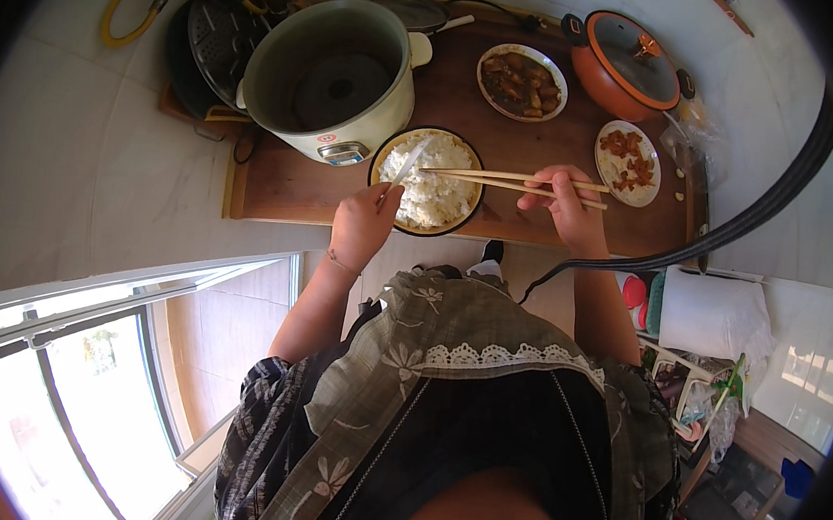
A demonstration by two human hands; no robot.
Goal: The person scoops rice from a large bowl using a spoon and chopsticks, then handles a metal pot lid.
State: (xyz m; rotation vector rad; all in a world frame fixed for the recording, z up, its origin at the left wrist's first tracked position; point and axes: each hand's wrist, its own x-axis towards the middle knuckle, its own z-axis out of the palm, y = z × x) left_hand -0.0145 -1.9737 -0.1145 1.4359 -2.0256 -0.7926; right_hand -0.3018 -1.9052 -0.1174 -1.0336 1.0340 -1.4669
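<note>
A yellow, dark-rimmed bowl heaped with cooked white rice [431,207] stands at the front edge of the wooden counter. My left hand [367,220] grips the handle of a pale rice paddle [412,160], whose blade lies over the rice at the upper left. From the right, my right hand [565,204] holds a pair of wooden chopsticks [509,179], with their tips at the rice near the paddle. Directly behind and left of the bowl is a cream rice cooker [375,123], lidless, its inside dark.
Farther back are a bowl of brown stewed food [521,82] and an orange lidded pot [614,74]. A plate of reddish food pieces [627,164] sits at the right. Dark pans [214,50] lean at the left wall; a black cable [746,203] arches across the right side.
</note>
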